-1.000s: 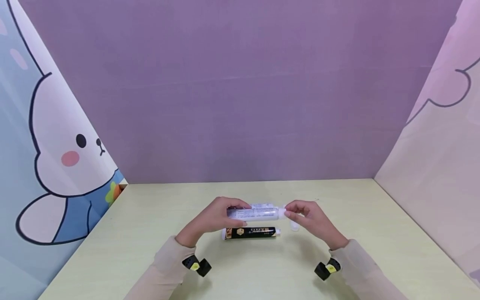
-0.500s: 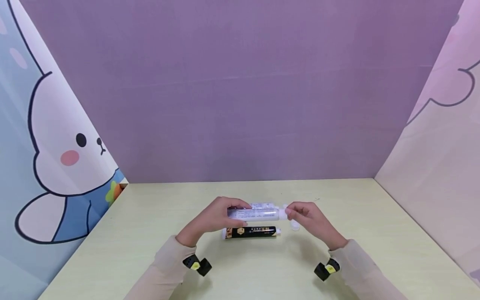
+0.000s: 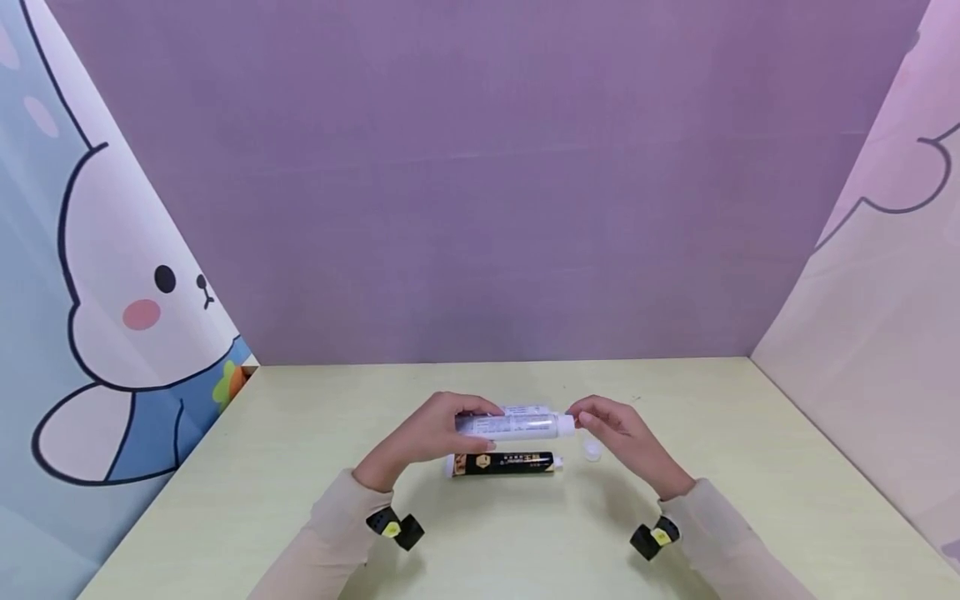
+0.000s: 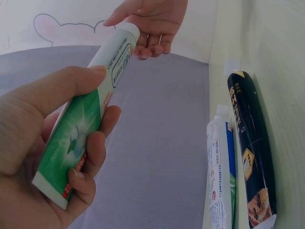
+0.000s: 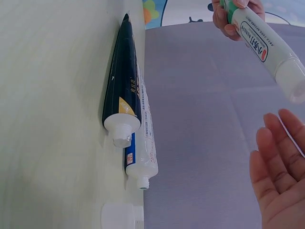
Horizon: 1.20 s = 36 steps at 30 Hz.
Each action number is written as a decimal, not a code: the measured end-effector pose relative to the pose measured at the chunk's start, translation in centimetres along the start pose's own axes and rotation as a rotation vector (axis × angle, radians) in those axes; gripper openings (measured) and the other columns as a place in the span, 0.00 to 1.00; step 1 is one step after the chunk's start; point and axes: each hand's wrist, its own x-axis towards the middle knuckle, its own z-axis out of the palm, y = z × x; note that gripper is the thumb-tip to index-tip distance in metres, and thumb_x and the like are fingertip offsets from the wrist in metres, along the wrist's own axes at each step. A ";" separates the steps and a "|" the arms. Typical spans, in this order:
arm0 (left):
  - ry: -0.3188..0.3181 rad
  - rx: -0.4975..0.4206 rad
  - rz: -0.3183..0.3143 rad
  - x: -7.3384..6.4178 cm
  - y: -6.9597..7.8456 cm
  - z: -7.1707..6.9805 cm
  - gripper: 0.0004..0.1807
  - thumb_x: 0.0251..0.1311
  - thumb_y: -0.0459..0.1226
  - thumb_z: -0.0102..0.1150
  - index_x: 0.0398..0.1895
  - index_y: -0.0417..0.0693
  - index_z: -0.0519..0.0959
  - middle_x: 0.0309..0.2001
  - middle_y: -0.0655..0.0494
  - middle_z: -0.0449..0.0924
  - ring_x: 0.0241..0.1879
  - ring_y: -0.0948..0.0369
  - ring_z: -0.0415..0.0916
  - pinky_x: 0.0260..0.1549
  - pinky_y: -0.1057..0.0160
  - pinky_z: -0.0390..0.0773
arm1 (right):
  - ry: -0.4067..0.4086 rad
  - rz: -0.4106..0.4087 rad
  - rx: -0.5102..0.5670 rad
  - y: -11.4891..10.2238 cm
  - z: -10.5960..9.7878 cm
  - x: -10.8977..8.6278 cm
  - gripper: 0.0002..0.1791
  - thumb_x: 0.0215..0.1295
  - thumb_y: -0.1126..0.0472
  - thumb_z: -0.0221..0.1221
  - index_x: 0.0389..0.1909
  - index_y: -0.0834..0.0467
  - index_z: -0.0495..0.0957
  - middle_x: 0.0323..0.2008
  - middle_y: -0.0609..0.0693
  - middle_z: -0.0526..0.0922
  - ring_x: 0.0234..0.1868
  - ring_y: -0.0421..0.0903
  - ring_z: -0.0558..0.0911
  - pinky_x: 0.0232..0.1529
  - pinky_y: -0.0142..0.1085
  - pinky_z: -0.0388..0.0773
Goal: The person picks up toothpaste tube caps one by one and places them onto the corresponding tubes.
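My left hand (image 3: 431,433) grips a green and white toothpaste tube (image 4: 108,71) round its lower half, holding it level above the table in the head view. The tube's white cap (image 3: 566,425) points right. Beside that cap is my right hand (image 3: 618,429), its fingers loose and slightly bent with nothing held; the right wrist view shows a gap to the cap. A black toothpaste tube (image 3: 510,463) lies nearer on the table. Beyond the held tube lies a white and blue toothpaste tube (image 5: 143,143), its bare nozzle showing, partly hidden in the head view.
A loose white cap (image 3: 592,450) lies on the pale table (image 3: 337,533), right of the black tube. Another small white piece (image 5: 138,213) shows behind it in the right wrist view. A purple panel (image 3: 480,183) stands at the back, with printed panels on both sides.
The right fingers have come off the held tube's cap and spread a little, so the cap shows fully. The left hand and its tube stay nearly still.
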 end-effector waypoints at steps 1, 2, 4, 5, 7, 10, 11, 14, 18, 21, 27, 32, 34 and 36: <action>0.000 0.006 0.004 0.0 0.0 0.0 0.20 0.53 0.37 0.68 0.51 0.48 0.80 0.51 0.52 0.79 0.38 0.62 0.75 0.35 0.67 0.76 | 0.004 -0.014 -0.007 0.0 0.0 0.0 0.09 0.70 0.66 0.50 0.43 0.61 0.78 0.39 0.49 0.81 0.42 0.38 0.78 0.47 0.34 0.73; -0.001 0.011 0.006 0.0 0.0 0.0 0.20 0.53 0.37 0.68 0.51 0.48 0.80 0.51 0.52 0.79 0.38 0.63 0.75 0.35 0.67 0.76 | 0.007 -0.020 -0.014 -0.1 0.0 -0.1 0.09 0.69 0.66 0.51 0.44 0.60 0.78 0.40 0.49 0.81 0.43 0.38 0.77 0.49 0.35 0.72; -0.005 0.018 0.013 -0.1 0.0 -0.1 0.20 0.53 0.38 0.68 0.51 0.48 0.80 0.50 0.53 0.79 0.38 0.63 0.75 0.35 0.67 0.76 | 0.014 -0.032 -0.034 -0.2 0.1 -0.2 0.08 0.67 0.66 0.54 0.45 0.59 0.78 0.41 0.49 0.82 0.45 0.39 0.78 0.51 0.36 0.71; -0.005 0.020 0.015 -0.1 0.0 -0.1 0.20 0.53 0.38 0.68 0.51 0.48 0.80 0.50 0.53 0.79 0.38 0.63 0.75 0.35 0.67 0.76 | 0.017 -0.035 -0.043 -0.3 0.1 -0.3 0.09 0.66 0.66 0.55 0.45 0.59 0.78 0.41 0.48 0.82 0.45 0.39 0.78 0.52 0.37 0.71; -0.007 0.018 0.016 -0.3 0.0 -0.1 0.20 0.53 0.38 0.68 0.51 0.48 0.80 0.50 0.53 0.79 0.38 0.63 0.75 0.35 0.67 0.76 | 0.017 -0.026 -0.044 -0.4 0.2 -0.4 0.10 0.63 0.66 0.58 0.45 0.58 0.78 0.41 0.48 0.81 0.45 0.40 0.78 0.52 0.39 0.70; -0.006 0.013 0.013 -0.5 0.1 -0.1 0.20 0.53 0.37 0.67 0.51 0.49 0.80 0.50 0.54 0.79 0.38 0.63 0.75 0.35 0.67 0.76 | 0.011 -0.003 -0.047 -0.6 0.4 -0.6 0.13 0.59 0.64 0.63 0.45 0.56 0.77 0.42 0.46 0.80 0.45 0.41 0.78 0.53 0.42 0.70; -0.006 0.015 0.014 -0.5 0.1 -0.2 0.20 0.53 0.38 0.67 0.51 0.49 0.80 0.50 0.54 0.79 0.38 0.63 0.75 0.35 0.67 0.76 | 0.010 0.002 -0.052 -0.7 0.5 -0.7 0.13 0.58 0.63 0.64 0.45 0.55 0.77 0.42 0.46 0.80 0.45 0.42 0.78 0.53 0.42 0.69; -0.003 0.014 0.015 -0.8 0.1 -0.3 0.20 0.54 0.38 0.67 0.51 0.49 0.80 0.50 0.54 0.79 0.38 0.62 0.75 0.34 0.67 0.76 | 0.008 0.008 -0.062 -0.9 0.7 -0.8 0.15 0.57 0.61 0.66 0.45 0.53 0.76 0.42 0.44 0.80 0.45 0.44 0.78 0.52 0.42 0.69; -0.004 0.010 0.015 -1.0 0.1 -0.3 0.20 0.53 0.38 0.67 0.51 0.49 0.80 0.50 0.54 0.79 0.38 0.62 0.75 0.34 0.67 0.77 | 0.010 0.009 -0.083 -1.2 0.9 -0.9 0.15 0.56 0.61 0.66 0.44 0.52 0.77 0.42 0.43 0.80 0.45 0.47 0.78 0.51 0.43 0.69; -0.009 0.007 0.016 -1.1 0.1 -0.3 0.20 0.53 0.37 0.67 0.51 0.49 0.80 0.50 0.54 0.79 0.38 0.62 0.75 0.34 0.67 0.77 | 0.011 0.009 -0.090 -1.4 1.0 -1.0 0.14 0.56 0.61 0.66 0.43 0.52 0.77 0.41 0.43 0.80 0.45 0.49 0.78 0.51 0.45 0.69; -0.013 0.003 0.028 -1.5 0.1 -0.3 0.19 0.53 0.38 0.67 0.51 0.48 0.80 0.49 0.54 0.79 0.38 0.62 0.75 0.34 0.67 0.76 | 0.019 0.003 -0.093 -1.7 1.2 -1.2 0.12 0.57 0.62 0.65 0.42 0.53 0.78 0.40 0.44 0.81 0.44 0.51 0.78 0.50 0.42 0.70; -0.014 -0.009 0.035 -1.7 0.3 -0.4 0.19 0.54 0.37 0.67 0.51 0.48 0.80 0.49 0.54 0.79 0.38 0.62 0.75 0.34 0.67 0.77 | 0.023 -0.006 -0.105 -2.0 1.3 -1.3 0.10 0.58 0.63 0.64 0.41 0.55 0.78 0.39 0.45 0.81 0.44 0.47 0.78 0.49 0.44 0.71; -0.016 -0.013 0.036 -1.8 0.4 -0.5 0.19 0.54 0.37 0.67 0.51 0.48 0.80 0.49 0.54 0.79 0.38 0.61 0.75 0.33 0.67 0.77 | 0.022 0.002 -0.104 -2.1 1.4 -1.3 0.10 0.58 0.63 0.64 0.41 0.54 0.78 0.39 0.45 0.81 0.44 0.45 0.78 0.49 0.46 0.70; -0.019 -0.013 0.036 -1.9 0.4 -0.5 0.19 0.54 0.37 0.66 0.51 0.48 0.80 0.49 0.54 0.79 0.38 0.61 0.75 0.33 0.67 0.77 | 0.022 0.013 -0.108 -2.3 1.5 -1.4 0.09 0.59 0.62 0.64 0.41 0.54 0.78 0.39 0.44 0.81 0.44 0.43 0.78 0.49 0.47 0.70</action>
